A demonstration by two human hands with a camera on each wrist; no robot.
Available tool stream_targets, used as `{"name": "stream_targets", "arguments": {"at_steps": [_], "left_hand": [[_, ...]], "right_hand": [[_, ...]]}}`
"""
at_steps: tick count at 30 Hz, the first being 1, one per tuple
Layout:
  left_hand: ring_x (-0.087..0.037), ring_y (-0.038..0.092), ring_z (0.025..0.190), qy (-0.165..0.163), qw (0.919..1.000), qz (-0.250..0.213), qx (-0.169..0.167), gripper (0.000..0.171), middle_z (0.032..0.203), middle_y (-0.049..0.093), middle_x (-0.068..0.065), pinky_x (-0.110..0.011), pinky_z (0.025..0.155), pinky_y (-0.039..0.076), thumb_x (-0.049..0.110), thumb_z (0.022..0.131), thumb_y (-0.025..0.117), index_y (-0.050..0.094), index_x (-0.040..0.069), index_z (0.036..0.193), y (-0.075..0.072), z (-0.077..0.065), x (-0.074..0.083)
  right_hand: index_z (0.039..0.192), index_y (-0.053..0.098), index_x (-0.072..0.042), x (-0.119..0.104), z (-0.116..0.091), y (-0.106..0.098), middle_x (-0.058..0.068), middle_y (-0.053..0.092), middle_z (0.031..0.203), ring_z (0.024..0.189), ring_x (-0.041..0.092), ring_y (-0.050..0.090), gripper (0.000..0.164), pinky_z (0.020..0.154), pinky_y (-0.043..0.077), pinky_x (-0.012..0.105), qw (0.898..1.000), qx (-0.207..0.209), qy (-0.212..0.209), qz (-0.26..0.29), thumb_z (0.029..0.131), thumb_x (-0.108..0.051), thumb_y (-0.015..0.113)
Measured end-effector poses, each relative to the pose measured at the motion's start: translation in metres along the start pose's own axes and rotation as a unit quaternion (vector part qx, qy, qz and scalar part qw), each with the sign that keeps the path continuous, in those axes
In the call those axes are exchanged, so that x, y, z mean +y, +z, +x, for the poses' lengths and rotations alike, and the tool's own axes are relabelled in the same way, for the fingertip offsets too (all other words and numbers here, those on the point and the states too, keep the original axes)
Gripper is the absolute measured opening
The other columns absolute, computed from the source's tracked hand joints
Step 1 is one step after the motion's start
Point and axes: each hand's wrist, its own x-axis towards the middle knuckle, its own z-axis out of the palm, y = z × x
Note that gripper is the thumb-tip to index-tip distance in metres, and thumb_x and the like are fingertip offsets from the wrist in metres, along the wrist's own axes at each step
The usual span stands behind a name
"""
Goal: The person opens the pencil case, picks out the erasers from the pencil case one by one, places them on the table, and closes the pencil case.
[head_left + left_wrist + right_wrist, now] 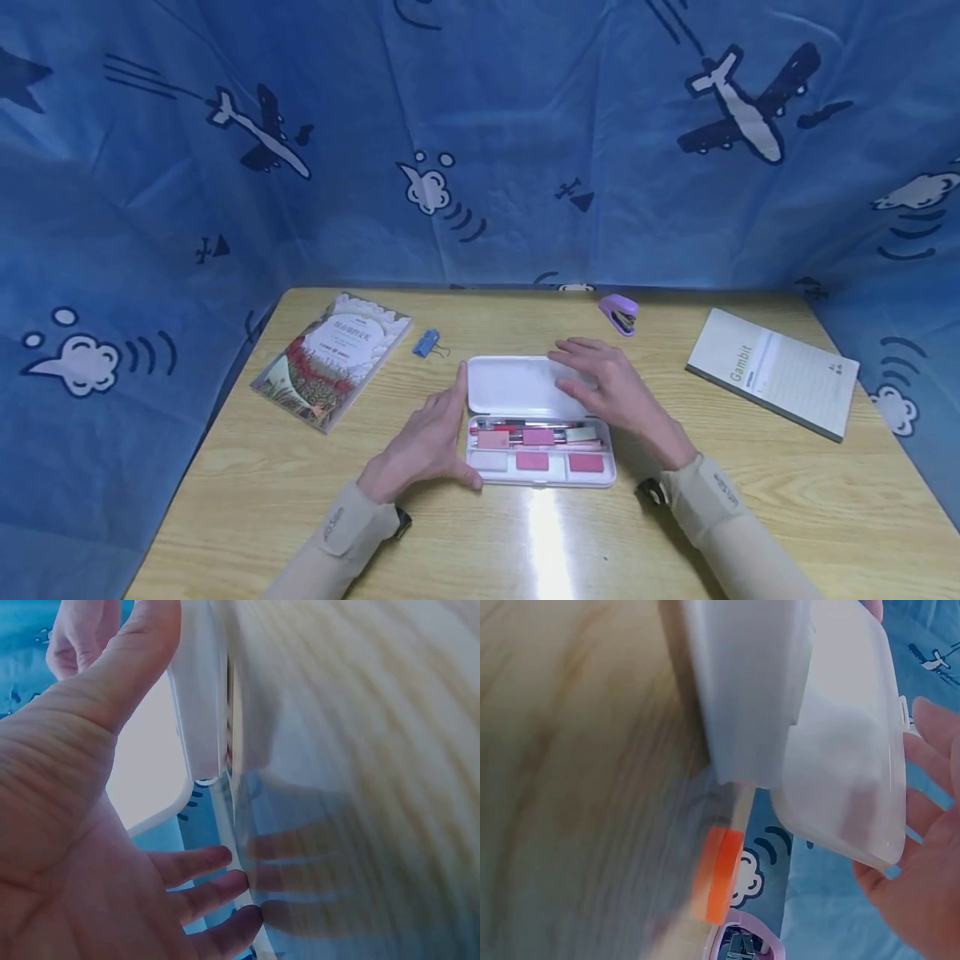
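A white pencil case [491, 481] lies open in front of me, its lid [510, 385] raised at the back. Pens [517, 425] and several pink and pale erasers [532, 461] sit inside. My left hand [423, 442] is spread along the left end, thumb by the front corner; its other fingers reach down beside the case in the left wrist view. My right hand [611, 383] is at the lid's right end, fingers loosely extended. In the right wrist view one finger passes behind the lid's corner, with the thumb near its edge.
A picture-covered book [330, 358] and a blue binder clip [426, 342] lie to the left. A purple stapler [618, 305] stands behind the case. At right is a Gambit notebook [772, 371]. An orange object [724, 874] shows near the stapler in the right wrist view.
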Motion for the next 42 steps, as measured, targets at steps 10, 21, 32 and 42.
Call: {"name": "stream_targets", "arguments": {"at_steps": [10,21,32,42], "left_hand": [[-0.043,0.022,0.153,-0.004,0.9988,0.032,-0.038,0.147,0.17,0.014,-0.019,-0.063,0.121,0.029,0.059,0.051,0.095,0.002,0.038,0.163,-0.003,0.001,0.001],[-0.044,0.026,0.151,0.004,0.9973,0.059,-0.043,0.143,0.169,0.017,-0.019,-0.062,0.119,0.032,0.063,0.052,0.093,0.007,0.037,0.164,-0.003,0.002,-0.001],[-0.042,0.026,0.151,-0.001,0.997,0.061,-0.047,0.142,0.169,0.019,-0.018,-0.062,0.12,0.032,0.065,0.053,0.092,0.007,0.039,0.163,-0.004,0.001,-0.003],[-0.043,0.029,0.15,0.01,0.9966,0.07,-0.043,0.14,0.168,0.022,-0.02,-0.062,0.117,0.036,0.065,0.054,0.091,0.009,0.036,0.164,-0.006,0.001,-0.001]], "right_hand": [[0.141,0.061,-0.011,0.002,-0.004,-0.001,0.022,0.05,0.153,0.142,0.046,0.043,0.057,0.111,0.033,0.071,0.997,-0.053,0.05,-0.021,0.09,-0.028,0.077],[0.146,0.057,-0.016,-0.002,-0.007,0.0,0.019,0.041,0.16,0.15,0.044,0.031,0.068,0.111,0.026,0.072,0.993,-0.065,0.089,-0.04,0.085,-0.034,0.081],[0.127,0.074,-0.017,-0.051,-0.002,0.013,0.011,0.066,0.131,0.123,0.034,0.056,0.06,0.096,0.041,0.052,0.998,-0.01,0.054,0.005,0.071,-0.031,0.092],[0.111,0.081,-0.024,-0.085,-0.001,0.049,-0.005,0.062,0.099,0.093,0.02,0.052,0.049,0.071,0.035,0.032,0.991,-0.046,0.114,-0.046,0.066,-0.038,0.094]]}}
